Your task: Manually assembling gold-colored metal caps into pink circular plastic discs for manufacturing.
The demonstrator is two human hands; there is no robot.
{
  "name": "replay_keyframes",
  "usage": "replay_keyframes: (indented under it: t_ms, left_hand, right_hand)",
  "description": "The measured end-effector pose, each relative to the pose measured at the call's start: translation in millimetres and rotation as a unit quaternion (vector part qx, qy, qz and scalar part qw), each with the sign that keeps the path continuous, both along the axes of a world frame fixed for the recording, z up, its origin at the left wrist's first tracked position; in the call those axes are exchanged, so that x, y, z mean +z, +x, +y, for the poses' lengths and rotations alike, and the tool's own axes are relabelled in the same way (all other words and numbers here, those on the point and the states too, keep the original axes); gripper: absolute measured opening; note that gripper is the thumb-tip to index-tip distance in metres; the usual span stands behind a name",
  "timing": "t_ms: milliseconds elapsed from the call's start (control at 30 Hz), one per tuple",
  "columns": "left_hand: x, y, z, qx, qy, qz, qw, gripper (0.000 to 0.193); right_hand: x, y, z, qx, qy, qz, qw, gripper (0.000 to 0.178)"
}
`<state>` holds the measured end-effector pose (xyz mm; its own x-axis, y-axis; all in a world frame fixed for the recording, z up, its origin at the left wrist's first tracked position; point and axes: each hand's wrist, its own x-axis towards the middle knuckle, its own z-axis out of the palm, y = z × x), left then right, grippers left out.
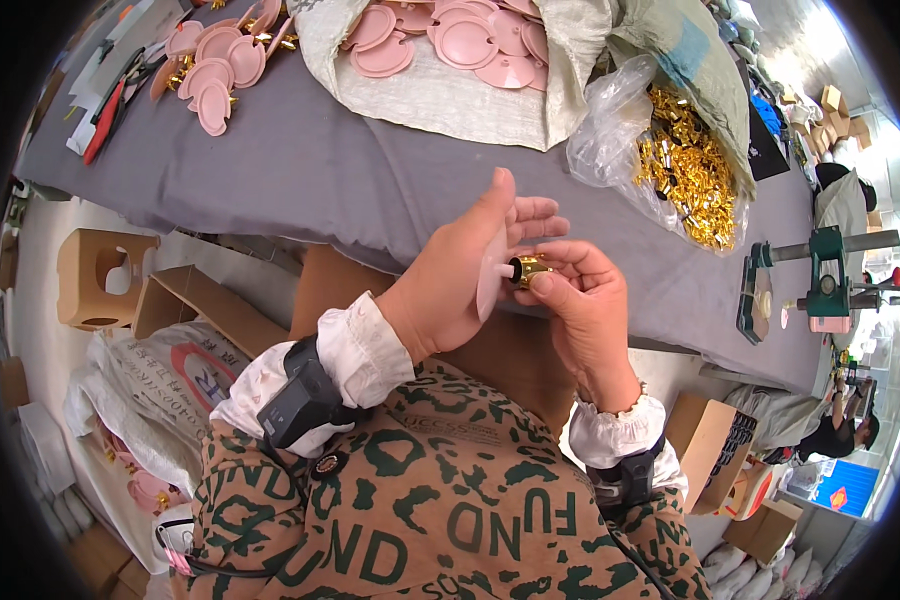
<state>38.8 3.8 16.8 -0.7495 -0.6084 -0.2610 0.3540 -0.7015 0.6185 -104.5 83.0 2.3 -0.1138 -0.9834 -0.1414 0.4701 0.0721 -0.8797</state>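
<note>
Against the palm of my left hand (pixel 445 275) rests a thin pink plastic disc (pixel 487 290), seen nearly edge-on, with a short pale stem pointing right. The thumb of that hand points up and its fingers curve loosely behind the disc. My right hand (pixel 588 310) pinches a small shiny gold cap (pixel 533 266) with a black ring between thumb and fingers. The cap's black end sits at the tip of the stem; how far the stem goes in cannot be made out. Both hands are in front of the table's near edge, above my lap.
A white woven sack (pixel 440 125) of pink discs lies open on the grey-covered table (pixel 300 190). Beside it, a clear plastic bag (pixel 605 120) lies near many gold caps (pixel 695 175). Pink pieces with gold ends (pixel 215 75) are heaped left; a green hand press (pixel 828 270) stands right.
</note>
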Motion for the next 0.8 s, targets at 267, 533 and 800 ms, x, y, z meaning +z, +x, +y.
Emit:
replay_keyframes:
  t_ms: [267,533,800]
  left_hand:
    - [-13.7,0.2,-1.9,0.034,0.054,-0.018,0.998,0.067]
    - [-16.3,7.6,-1.5,0.040,-0.083,-0.044,0.995,0.068]
    - [-19.8,42.7,-30.0,0.074,-0.231,-0.109,0.964,0.057]
  right_hand:
    - [-0.1,-2.3,-5.2,-0.049,-0.238,0.501,0.830,0.028]
    - [4.7,18.6,-5.8,-0.033,-0.062,0.227,0.971,0.027]
    - [-4.8,45.2,-28.3,0.041,0.019,0.054,0.998,0.040]
